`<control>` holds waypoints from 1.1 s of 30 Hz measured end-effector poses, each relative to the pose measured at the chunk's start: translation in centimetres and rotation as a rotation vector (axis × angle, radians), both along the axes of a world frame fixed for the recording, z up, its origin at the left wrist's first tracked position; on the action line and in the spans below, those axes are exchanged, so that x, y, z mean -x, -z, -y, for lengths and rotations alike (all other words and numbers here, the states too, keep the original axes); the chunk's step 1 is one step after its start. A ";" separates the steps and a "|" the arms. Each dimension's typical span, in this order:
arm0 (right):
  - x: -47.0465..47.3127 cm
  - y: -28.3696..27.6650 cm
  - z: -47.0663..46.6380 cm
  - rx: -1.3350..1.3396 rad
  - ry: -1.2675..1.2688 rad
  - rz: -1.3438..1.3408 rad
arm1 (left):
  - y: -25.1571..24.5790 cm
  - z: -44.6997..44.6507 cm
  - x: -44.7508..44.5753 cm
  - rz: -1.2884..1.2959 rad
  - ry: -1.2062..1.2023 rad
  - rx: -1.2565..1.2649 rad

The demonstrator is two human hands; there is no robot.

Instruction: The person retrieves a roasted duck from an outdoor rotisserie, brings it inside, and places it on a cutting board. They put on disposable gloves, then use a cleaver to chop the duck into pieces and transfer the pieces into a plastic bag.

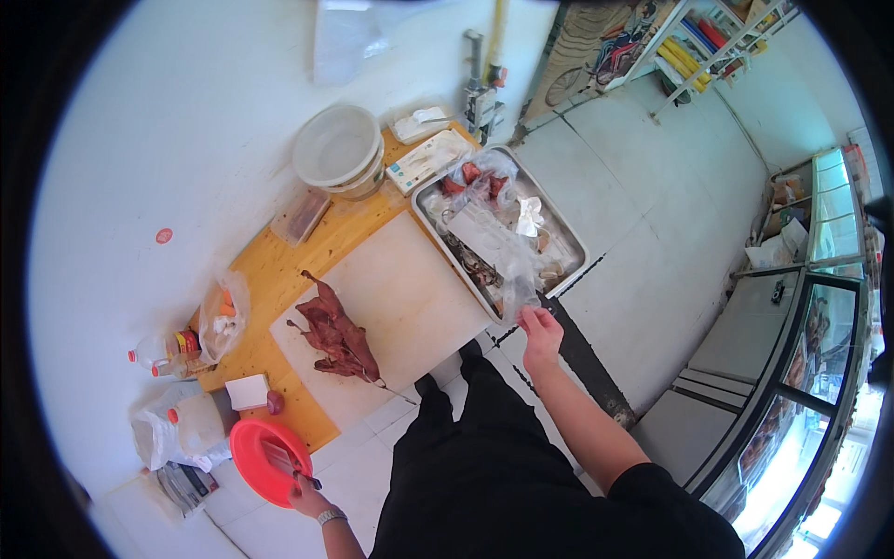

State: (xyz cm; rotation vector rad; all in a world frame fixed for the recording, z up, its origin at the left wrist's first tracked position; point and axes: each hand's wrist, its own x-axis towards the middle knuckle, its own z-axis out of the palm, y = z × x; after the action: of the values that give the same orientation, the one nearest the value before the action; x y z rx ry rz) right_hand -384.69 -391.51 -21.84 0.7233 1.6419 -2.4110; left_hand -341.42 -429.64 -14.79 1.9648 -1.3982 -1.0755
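At the lower left, my left hand point(307, 495) is closed around the dark handle of what looks like a cleaver point(279, 458). Its broad blade overlaps a red plastic basin point(244, 447); whether it touches the basin, I cannot tell. My right hand point(542, 339) pinches the end of a transparent plastic bag point(522, 279), which trails over the near side of a metal tray point(574, 241). A reddish-brown cooked duck point(339, 335) lies on a large white cutting board point(405, 286) between my hands. A thin metal skewer or hook point(398, 395) sticks out from the duck's near end.
The tray holds bagged red meat point(475, 178) and crumpled plastic. On the wooden table point(255, 262) stand stacked plastic tubs point(339, 147), a glove box point(429, 161), a bag of orange items point(225, 318) and a white box point(246, 392). A jug point(202, 423) stands left; a display counter point(733, 398), right.
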 end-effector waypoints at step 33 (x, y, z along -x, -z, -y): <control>1.4 -17.1 7.7 -0.982 -0.891 -0.920 | -11.0 -13.4 41.0 -0.247 1.395 0.265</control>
State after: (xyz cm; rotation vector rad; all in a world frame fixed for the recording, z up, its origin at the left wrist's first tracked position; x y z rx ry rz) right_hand -386.05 -399.26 -4.77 -1.0770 2.6181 -1.1840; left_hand -382.40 -416.27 -3.76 0.4174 -2.5898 -1.4181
